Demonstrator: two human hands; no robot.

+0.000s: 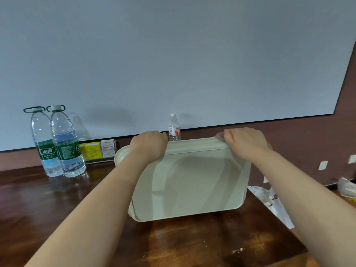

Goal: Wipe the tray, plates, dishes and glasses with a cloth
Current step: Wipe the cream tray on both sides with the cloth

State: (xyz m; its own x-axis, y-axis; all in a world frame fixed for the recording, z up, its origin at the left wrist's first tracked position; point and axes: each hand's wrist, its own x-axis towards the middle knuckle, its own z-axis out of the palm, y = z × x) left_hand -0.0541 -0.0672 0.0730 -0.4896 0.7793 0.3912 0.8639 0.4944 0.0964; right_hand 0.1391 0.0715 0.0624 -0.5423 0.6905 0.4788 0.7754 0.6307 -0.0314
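Wooden table [57,209] nearest; cream tray [192,182] is stood upright, its far rim grasped by left hand [148,145] and right hand [246,143].

The tray [192,182] under my fingers [234,134] looks like smooth cream plastic with a soft, half-matt sheen. A scrap of pale pink cloth [219,135] shows at its top rim. The surface [57,199] is dark varnished wood, glossy, chipped near its front edge. The two big water bottles [57,143] and the small bottle [174,129] are clear shiny plastic. The wall panel [173,54] behind is matt white.
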